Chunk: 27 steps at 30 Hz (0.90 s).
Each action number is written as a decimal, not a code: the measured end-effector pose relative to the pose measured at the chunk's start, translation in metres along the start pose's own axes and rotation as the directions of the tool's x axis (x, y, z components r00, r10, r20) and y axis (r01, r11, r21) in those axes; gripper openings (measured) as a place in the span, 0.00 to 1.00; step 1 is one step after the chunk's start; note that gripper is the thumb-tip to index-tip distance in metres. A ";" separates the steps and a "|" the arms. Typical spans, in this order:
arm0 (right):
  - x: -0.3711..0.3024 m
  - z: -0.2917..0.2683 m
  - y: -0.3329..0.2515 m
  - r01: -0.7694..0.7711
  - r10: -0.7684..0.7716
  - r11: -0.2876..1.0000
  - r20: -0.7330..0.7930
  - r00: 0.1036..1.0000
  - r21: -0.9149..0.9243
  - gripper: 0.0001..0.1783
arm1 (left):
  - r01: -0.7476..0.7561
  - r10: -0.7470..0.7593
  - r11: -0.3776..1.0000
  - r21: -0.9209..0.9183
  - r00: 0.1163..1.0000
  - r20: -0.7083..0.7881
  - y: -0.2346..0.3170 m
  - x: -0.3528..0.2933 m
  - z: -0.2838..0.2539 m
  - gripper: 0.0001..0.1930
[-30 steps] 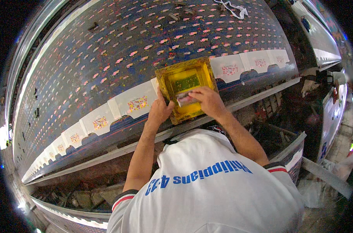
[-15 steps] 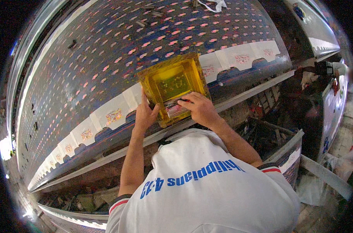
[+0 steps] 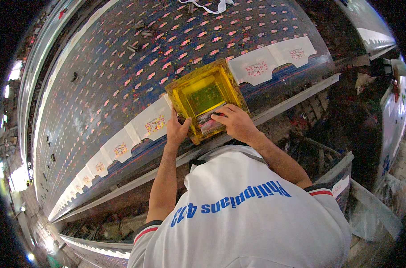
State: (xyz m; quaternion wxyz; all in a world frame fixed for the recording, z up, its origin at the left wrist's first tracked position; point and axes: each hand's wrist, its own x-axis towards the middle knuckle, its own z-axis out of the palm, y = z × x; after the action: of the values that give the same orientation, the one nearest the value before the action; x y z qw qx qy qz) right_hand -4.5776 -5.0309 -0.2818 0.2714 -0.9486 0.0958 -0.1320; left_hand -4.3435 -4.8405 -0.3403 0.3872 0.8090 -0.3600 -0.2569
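A yellow-stained screen-printing frame (image 3: 173,92) lies tilted over the row of white cloth pieces (image 3: 250,56) along the near edge of the long table. My left hand (image 3: 178,130) grips its left side, the thumb on the near left part and the fingers along the outer edge. My right hand (image 3: 237,123) is closed around a squeegee (image 3: 210,126) inside the frame, at the near end of the yellow mesh (image 3: 205,95). Fingers partly hide the squeegee. The cloth directly under the frame is hidden; pieces on both sides bear small coloured prints.
The long dark table (image 3: 100,89) carries many small pink marks. Small metal blocks (image 3: 132,48) and a white strip (image 3: 221,6) lie farther back. A metal rail (image 3: 297,99) runs along the near side. At right stands an open bin (image 3: 332,172), with another table beyond.
The view has shifted a little. Relative to the cloth row, the frame has moved slightly left, uncovering the print on its right. Both hands keep their hold, and the squeegee stays at the near end.
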 end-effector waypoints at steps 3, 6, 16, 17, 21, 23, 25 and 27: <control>0.000 0.000 0.003 0.005 -0.005 1.000 0.005 1.000 0.008 0.26 | 0.013 -0.013 1.000 0.024 1.000 -0.014 0.003 0.000 -0.002 0.48; 0.002 -0.002 0.005 0.023 -0.023 1.000 -0.016 1.000 0.001 0.26 | 0.031 -0.032 0.999 -0.023 0.999 -0.024 0.005 -0.001 0.001 0.45; 0.011 0.002 0.005 -0.031 0.028 0.997 -0.041 0.999 -0.066 0.24 | 0.009 -0.011 0.997 0.077 1.000 0.017 0.001 0.003 0.001 0.55; 0.024 0.002 0.009 -0.051 0.048 0.998 -0.047 0.998 -0.045 0.23 | 0.007 -0.008 0.998 0.064 1.000 0.029 0.008 0.003 0.000 0.55; 0.085 -0.008 0.024 -0.147 0.146 0.989 0.023 0.989 0.013 0.22 | 0.021 -0.024 0.995 0.096 0.999 0.031 0.004 0.004 0.000 0.55; 0.108 -0.014 0.032 -0.121 0.120 0.992 0.038 0.992 0.020 0.27 | 0.030 -0.033 0.996 0.085 0.999 0.034 0.001 0.001 0.000 0.54; 0.121 -0.015 0.037 -0.105 0.104 0.994 0.042 0.994 0.018 0.26 | -0.043 0.043 0.998 0.051 0.999 -0.003 0.006 -0.001 0.000 0.54; 0.123 -0.012 0.042 -0.109 0.107 0.994 0.064 0.992 0.014 0.26 | -0.076 0.077 0.997 0.034 0.997 -0.021 0.007 -0.001 0.001 0.54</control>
State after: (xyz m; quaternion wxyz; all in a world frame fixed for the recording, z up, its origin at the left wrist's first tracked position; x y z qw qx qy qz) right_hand -4.4693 -5.1025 -0.2703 0.2894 -0.9432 0.1372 -0.0880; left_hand -4.3471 -4.8435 -0.3348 0.3871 0.8038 -0.3907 -0.2268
